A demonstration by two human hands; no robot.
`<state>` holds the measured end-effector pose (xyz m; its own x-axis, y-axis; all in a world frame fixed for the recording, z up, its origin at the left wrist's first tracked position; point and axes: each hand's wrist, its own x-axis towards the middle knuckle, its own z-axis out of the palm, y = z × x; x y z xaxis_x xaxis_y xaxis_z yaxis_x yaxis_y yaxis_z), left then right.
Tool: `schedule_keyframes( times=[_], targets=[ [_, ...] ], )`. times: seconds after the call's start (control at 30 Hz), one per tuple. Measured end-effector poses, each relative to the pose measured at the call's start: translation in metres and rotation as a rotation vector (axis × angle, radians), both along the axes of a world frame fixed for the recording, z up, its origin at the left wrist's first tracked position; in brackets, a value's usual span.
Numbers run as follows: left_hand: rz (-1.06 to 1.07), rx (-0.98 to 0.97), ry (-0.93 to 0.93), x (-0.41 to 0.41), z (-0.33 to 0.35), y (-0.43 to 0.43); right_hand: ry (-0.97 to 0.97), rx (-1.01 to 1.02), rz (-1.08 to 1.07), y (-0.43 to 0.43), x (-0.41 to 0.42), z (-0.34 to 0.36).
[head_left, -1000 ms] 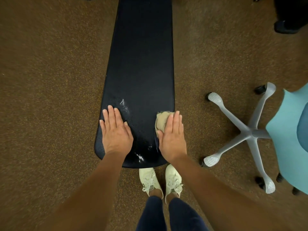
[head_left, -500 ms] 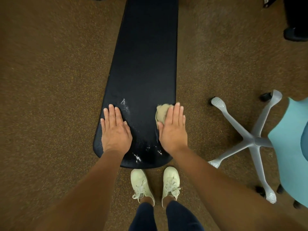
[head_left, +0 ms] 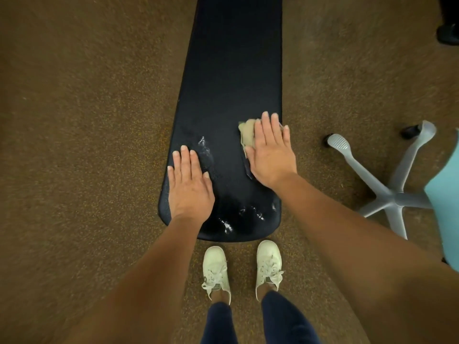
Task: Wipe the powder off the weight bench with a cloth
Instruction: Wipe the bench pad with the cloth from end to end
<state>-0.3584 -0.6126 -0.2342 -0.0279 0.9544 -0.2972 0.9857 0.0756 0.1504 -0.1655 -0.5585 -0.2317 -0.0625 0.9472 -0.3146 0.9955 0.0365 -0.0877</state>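
Note:
A long black weight bench (head_left: pixel 231 70) runs away from me over brown carpet. White powder streaks (head_left: pixel 205 147) lie just beyond my left fingertips, and more powder (head_left: pixel 250 214) marks the near end of the pad. My left hand (head_left: pixel 190 187) lies flat on the near left part of the bench, fingers straight. My right hand (head_left: pixel 270 151) presses flat on a beige cloth (head_left: pixel 247 134) at the bench's right edge; most of the cloth is hidden under the palm.
An office chair with a grey star base (head_left: pixel 387 184) and a light blue seat (head_left: pixel 444 194) stands close on the right. My two pale sneakers (head_left: pixel 216 269) stand at the bench's near end. A dark object (head_left: pixel 448 33) sits at the top right.
My right hand has slid the cloth forward along the bench's right edge, uncovering powder streaks at the near end. My left hand stays flat in about the same spot.

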Motion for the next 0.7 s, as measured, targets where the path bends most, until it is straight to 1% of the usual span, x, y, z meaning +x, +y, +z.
schedule_keyframes(
  times=[0.03, 0.07, 0.1, 0.2, 0.23, 0.27, 0.3, 0.4, 0.43, 0.47, 0.53, 0.6, 0.63, 0.67, 0.7],
  targets=[
    [-0.009, 0.004, -0.004, -0.001, -0.001, 0.000, -0.005, 0.017, -0.076, 0.005, -0.013, 0.001],
    [-0.015, 0.008, -0.009, -0.002, -0.002, -0.001, -0.004, 0.024, -0.105, 0.004, -0.026, 0.002],
    [-0.018, 0.008, -0.013, -0.003, -0.002, -0.001, 0.008, 0.031, -0.068, -0.004, -0.037, 0.003],
    [-0.043, 0.009, -0.011, -0.006, -0.002, -0.002, 0.072, 0.048, 0.254, -0.049, -0.031, 0.003],
    [-0.049, 0.003, -0.010, -0.007, -0.001, -0.002, 0.092, 0.039, 0.328, -0.057, -0.018, 0.002],
    [-0.055, -0.004, -0.008, -0.007, -0.001, -0.002, 0.086, 0.036, 0.341, -0.058, -0.006, 0.000],
    [-0.061, -0.005, -0.005, -0.008, -0.001, -0.002, 0.063, 0.024, 0.285, -0.053, 0.001, -0.001],
    [-0.064, 0.002, -0.008, -0.009, -0.003, -0.002, 0.003, 0.042, -0.095, -0.027, -0.012, -0.001],
    [-0.065, 0.005, -0.010, -0.009, -0.003, -0.003, -0.014, 0.051, -0.169, -0.025, -0.026, 0.000],
    [-0.065, 0.010, -0.010, -0.009, -0.004, -0.003, -0.017, 0.059, -0.173, -0.029, -0.040, 0.000],
    [-0.059, 0.019, -0.015, -0.008, -0.005, -0.003, 0.021, 0.050, -0.005, -0.056, -0.058, 0.001],
    [-0.059, 0.027, -0.025, -0.008, -0.005, -0.003, 0.072, 0.028, 0.177, -0.086, -0.045, 0.004],
    [-0.061, 0.027, -0.032, -0.009, -0.004, -0.003, 0.069, 0.016, 0.224, -0.092, -0.032, 0.004],
    [-0.067, 0.024, -0.035, -0.010, -0.003, -0.003, 0.048, 0.015, 0.222, -0.092, -0.020, 0.002],
    [-0.074, 0.023, -0.034, -0.010, -0.003, -0.003, 0.031, 0.026, 0.172, -0.086, -0.012, 0.000]
  ],
)
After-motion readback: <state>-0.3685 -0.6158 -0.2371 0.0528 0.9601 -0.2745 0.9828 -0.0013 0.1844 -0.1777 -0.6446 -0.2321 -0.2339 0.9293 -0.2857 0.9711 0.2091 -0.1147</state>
